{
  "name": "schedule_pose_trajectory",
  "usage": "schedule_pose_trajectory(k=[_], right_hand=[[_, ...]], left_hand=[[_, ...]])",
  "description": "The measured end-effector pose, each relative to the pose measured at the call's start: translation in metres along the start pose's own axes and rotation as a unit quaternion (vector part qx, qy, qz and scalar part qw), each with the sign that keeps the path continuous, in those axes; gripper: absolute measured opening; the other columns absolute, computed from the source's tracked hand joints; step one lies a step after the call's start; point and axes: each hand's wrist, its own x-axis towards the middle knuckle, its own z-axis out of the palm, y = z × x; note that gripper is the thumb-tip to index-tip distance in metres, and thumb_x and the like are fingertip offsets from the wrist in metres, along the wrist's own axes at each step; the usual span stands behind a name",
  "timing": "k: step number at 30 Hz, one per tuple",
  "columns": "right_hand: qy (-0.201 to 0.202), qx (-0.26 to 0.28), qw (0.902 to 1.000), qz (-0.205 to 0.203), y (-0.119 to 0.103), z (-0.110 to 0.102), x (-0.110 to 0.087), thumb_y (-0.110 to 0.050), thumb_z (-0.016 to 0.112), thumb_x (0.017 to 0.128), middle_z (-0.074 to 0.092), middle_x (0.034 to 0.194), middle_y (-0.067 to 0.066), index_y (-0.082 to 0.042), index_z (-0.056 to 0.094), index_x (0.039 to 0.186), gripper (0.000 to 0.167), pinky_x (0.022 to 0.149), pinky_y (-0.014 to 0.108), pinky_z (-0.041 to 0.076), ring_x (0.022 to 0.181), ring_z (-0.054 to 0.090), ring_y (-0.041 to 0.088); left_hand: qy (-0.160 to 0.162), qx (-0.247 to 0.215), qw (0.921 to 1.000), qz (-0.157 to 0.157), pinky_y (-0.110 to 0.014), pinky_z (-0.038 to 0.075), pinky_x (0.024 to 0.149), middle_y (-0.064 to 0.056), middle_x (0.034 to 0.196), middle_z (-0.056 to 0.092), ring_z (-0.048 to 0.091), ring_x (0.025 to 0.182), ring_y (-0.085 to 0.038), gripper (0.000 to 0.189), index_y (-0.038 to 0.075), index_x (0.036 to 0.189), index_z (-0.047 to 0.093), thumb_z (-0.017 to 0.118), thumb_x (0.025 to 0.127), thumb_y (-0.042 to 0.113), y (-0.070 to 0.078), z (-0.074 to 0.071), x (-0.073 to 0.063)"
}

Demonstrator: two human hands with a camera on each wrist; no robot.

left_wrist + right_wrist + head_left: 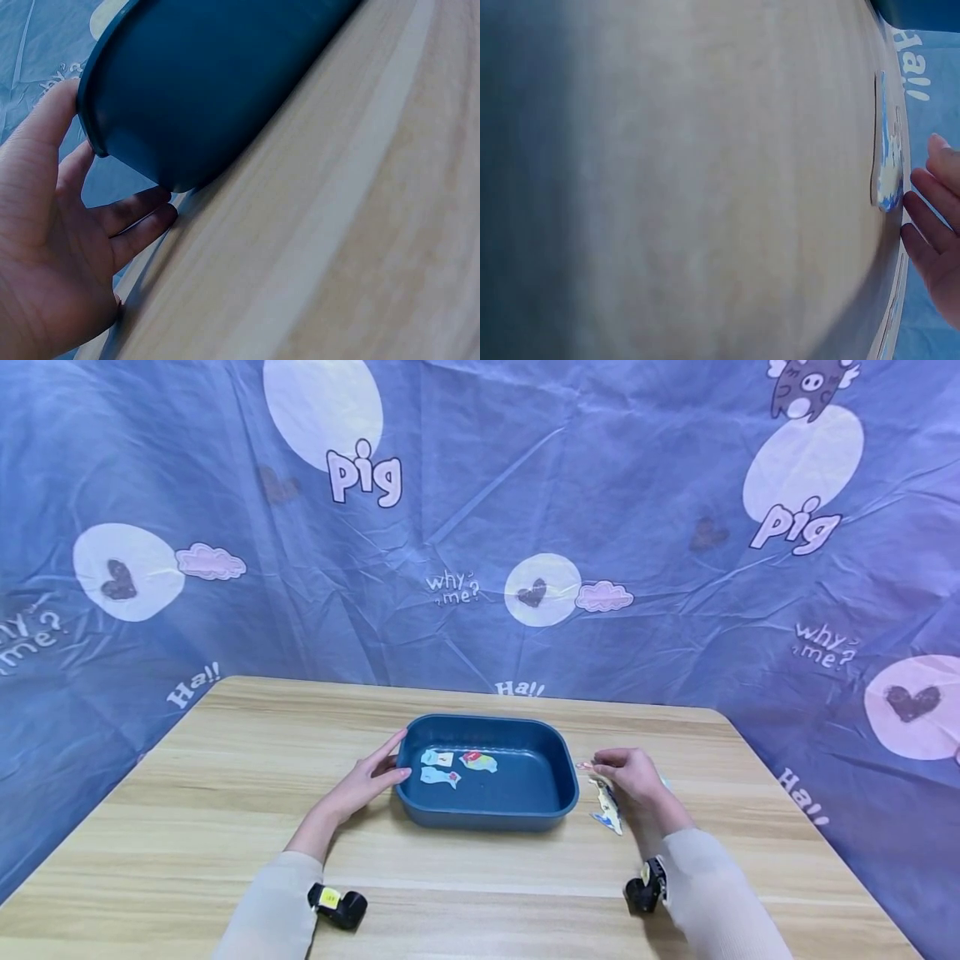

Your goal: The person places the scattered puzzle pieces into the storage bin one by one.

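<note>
Dark blue in colour, the tray [487, 817] is sitting on the wooden table [465, 881], and three small flat cut-outs [440, 777] are lying inside it, toward nine to eleven o'clock. At its nine o'clock, the left hand [366, 783] is touching the rim and outer wall, its thumb and fingers standing spread apart. Just beyond the tray's three o'clock, the right hand [633, 775] is bending toward a small pinkish cut-out [583, 766], its thumb and fingertips slightly apart; I cannot tell if they are touching it. At four o'clock, a white-and-blue cut-out [608, 808] is lying near this hand.
</note>
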Motion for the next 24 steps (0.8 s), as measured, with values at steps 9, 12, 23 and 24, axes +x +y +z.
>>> schedule_pose_trajectory(k=[9,12,23,24], right_hand=[[0.002,-0.032,0.9994,0.01,0.003,0.007,0.001,-0.011,0.065,0.077,0.061,0.095,0.018,0.007,0.061,0.102,0.031,0.075,0.034,0.045,0.09,0.055,0.028],[0.003,-0.032,0.9994,0.012,0.004,0.009,0.001,-0.013,0.064,0.078,0.06,0.099,0.019,0.006,0.061,0.102,0.031,0.076,0.035,0.045,0.093,0.054,0.028],[0.007,-0.081,0.9966,-0.006,0.005,0.012,0.002,-0.013,0.064,0.078,0.053,0.112,0.019,0.004,0.063,0.099,0.027,0.085,0.042,0.037,0.104,0.047,0.034],[0.007,-0.08,0.9967,-0.005,0.005,0.012,0.002,-0.013,0.064,0.078,0.053,0.112,0.019,0.004,0.063,0.099,0.027,0.086,0.042,0.037,0.105,0.046,0.034]], left_hand=[[0.001,0.002,1.0,0.003,-0.042,0.028,0.094,-0.02,0.125,0.04,0.037,0.116,-0.027,0.065,0.027,0.138,0.022,0.057,0.083,0.03,-0.002,-0.001,0.001],[0.0,0.001,1.0,0.001,-0.042,0.027,0.095,-0.02,0.126,0.04,0.036,0.116,-0.027,0.065,0.027,0.138,0.021,0.057,0.083,0.029,-0.002,-0.001,0.001],[0.002,0.004,1.0,0.002,-0.042,0.027,0.095,-0.02,0.127,0.039,0.036,0.117,-0.027,0.064,0.027,0.138,0.021,0.056,0.084,0.029,0.0,0.0,0.0],[0.003,0.004,1.0,0.003,-0.042,0.027,0.095,-0.02,0.127,0.039,0.036,0.117,-0.027,0.064,0.027,0.137,0.022,0.057,0.084,0.03,0.0,-0.001,0.0]])
